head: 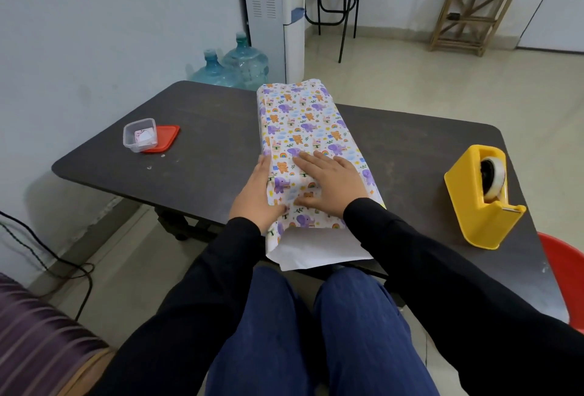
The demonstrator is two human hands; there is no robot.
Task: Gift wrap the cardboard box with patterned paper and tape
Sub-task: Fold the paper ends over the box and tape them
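The box lies lengthwise on the dark table (205, 130), fully covered by patterned paper (303, 124) printed with purple elephants, bears and rainbows; no cardboard shows. The paper's near end hangs open past the table edge, showing its white inside (313, 250). My left hand (257, 193) presses flat against the left side of the wrapped box, thumb on top. My right hand (331, 184) lies flat on the top face, fingers spread and pointing left. A yellow tape dispenser (483, 196) stands to the right, apart from both hands.
A small clear plastic tub (140, 135) sits on its red lid (164, 138) at the table's left. Water jugs (234, 63) and a dispenser (271, 13) stand behind the table. A red chair (565, 272) is at the right edge.
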